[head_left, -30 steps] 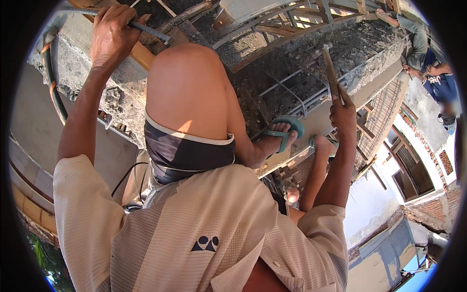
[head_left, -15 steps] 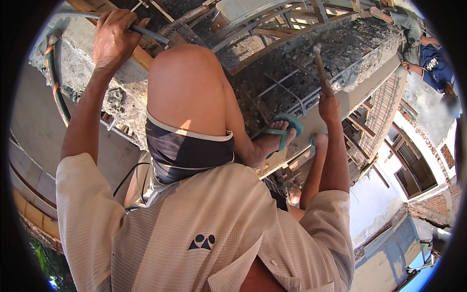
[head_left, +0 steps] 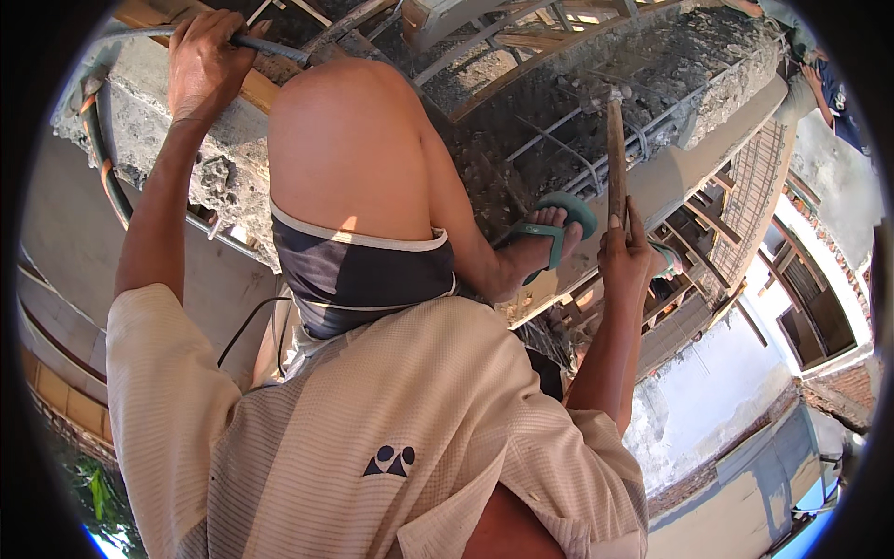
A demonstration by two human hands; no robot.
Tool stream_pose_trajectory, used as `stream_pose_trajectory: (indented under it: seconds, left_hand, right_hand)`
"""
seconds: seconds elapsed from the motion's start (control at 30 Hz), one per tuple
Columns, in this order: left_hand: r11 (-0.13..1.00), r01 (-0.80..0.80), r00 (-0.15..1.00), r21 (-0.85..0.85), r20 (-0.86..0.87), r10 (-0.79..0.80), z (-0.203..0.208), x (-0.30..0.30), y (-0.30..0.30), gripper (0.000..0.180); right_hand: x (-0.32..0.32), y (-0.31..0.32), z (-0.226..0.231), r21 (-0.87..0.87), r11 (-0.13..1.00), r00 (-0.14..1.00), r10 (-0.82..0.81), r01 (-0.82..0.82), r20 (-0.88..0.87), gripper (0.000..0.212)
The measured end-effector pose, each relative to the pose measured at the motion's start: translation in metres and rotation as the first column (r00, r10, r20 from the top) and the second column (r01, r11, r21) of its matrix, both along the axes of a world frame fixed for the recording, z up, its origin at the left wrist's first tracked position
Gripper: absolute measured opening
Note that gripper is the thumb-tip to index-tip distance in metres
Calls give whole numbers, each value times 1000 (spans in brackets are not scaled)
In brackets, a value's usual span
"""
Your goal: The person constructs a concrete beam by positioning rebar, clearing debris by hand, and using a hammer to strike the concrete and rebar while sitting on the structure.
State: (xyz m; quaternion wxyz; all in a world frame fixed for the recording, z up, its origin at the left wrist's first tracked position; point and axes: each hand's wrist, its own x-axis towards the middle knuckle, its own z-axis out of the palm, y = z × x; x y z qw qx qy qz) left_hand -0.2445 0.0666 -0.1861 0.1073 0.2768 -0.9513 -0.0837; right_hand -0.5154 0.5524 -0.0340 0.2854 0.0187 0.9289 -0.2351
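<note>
Rough concrete (head_left: 244,168), wooden-handled hammer (head_left: 616,158), grey rod (head_left: 275,47)

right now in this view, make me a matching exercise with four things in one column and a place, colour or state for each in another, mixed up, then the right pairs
Things:
1. hammer
2. thick grey rod
3. sandal
4. hose

Places, colours, states:
A. teal, worn on a foot
B. dark with orange markings, near the picture's left side
C. held in the right hand
D. gripped by the left hand

Right pairs: 1-C, 2-D, 3-A, 4-B
</note>
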Motion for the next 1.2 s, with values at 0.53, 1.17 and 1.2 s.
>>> stream_pose_trajectory:
  seconds: [0.53, 1.17, 1.2]
  left_hand:
    - [997, 39, 999, -60, -3, -39, 4, -12, 0, 36]
    - [957, -58, 791, 286, -571, 219, 179, -119, -27, 48]
    - [955, 23, 761, 296, -625, 175, 199, -127, -24, 46]
  right_hand:
    - [85, 85, 14, -260, 669, 706, -574, 696, 415, 23]
    - [156, 155, 70, -780, 571, 717, -653, 254, -245, 32]
    - [157, 159, 68, -821, 511, 733, -656, 256, -180, 29]
